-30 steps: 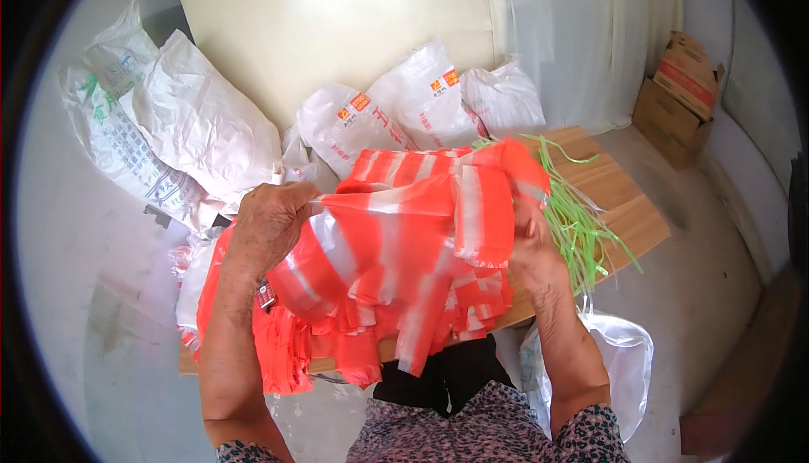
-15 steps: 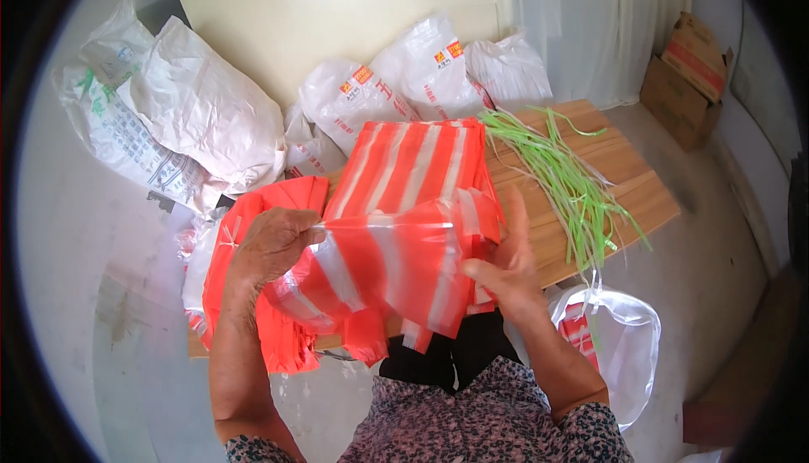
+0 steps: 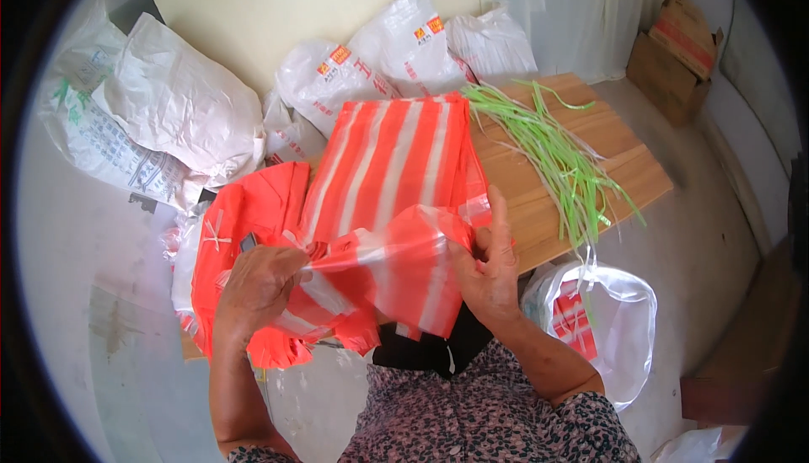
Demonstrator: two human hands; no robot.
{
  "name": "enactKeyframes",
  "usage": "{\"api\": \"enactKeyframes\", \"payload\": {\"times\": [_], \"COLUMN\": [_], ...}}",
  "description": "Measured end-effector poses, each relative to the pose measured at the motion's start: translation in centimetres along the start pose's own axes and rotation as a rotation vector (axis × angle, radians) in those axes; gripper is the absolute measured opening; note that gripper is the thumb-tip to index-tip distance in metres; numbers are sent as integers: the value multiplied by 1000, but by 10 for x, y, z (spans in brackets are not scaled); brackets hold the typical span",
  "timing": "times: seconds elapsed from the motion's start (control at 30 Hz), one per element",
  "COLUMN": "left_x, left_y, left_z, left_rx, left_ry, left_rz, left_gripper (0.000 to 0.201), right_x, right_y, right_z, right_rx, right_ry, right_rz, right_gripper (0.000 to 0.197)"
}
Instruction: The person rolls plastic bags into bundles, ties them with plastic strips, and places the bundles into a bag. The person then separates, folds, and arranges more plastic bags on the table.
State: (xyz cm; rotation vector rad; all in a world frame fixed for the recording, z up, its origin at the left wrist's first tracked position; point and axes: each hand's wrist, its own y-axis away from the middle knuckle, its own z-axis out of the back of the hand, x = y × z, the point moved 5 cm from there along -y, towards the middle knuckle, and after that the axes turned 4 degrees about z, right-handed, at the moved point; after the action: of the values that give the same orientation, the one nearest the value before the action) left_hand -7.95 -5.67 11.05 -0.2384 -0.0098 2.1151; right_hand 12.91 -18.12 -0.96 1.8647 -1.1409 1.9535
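Between my hands stretches a thin red-and-white striped plastic bag point(image 3: 404, 265), crumpled and partly see-through. My left hand point(image 3: 261, 286) is closed on its left end, beside a folded red bundle with a white tie point(image 3: 227, 225). The right edge of the bag is gripped by my right hand point(image 3: 489, 273), thumb curled in and a finger pointing up. Just beyond lies a flat stack of striped plastic bags point(image 3: 388, 155) on the wooden table. The held bag covers the near end of that stack.
Green and white plastic strips point(image 3: 556, 155) lie across the wooden table point(image 3: 628, 147). A white-lined bin point(image 3: 628, 337) with a red striped piece inside stands right of me. Filled white sacks point(image 3: 181, 96) line the back, and cardboard boxes point(image 3: 670, 71) sit far right.
My right hand has gone from spread fingers to gripping the bag's right edge. The held bag is now more bunched, and my left hand sits slightly lower. The whole view has shifted a little.
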Motion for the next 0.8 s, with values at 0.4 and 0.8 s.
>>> {"api": "enactKeyframes", "payload": {"times": [0.4,0.8], "left_x": [-32,-24], "left_y": [20,23], "left_z": [-9,-1], "left_rx": [-95,-218], "left_ry": [-175,-184], "left_rz": [-104,-48], "left_gripper": [13,17], "right_x": [12,21], "right_y": [35,34], "right_z": [24,32], "right_rx": [0,86], "right_ry": [109,-516], "right_rz": [38,-402], "right_gripper": [78,76]}}
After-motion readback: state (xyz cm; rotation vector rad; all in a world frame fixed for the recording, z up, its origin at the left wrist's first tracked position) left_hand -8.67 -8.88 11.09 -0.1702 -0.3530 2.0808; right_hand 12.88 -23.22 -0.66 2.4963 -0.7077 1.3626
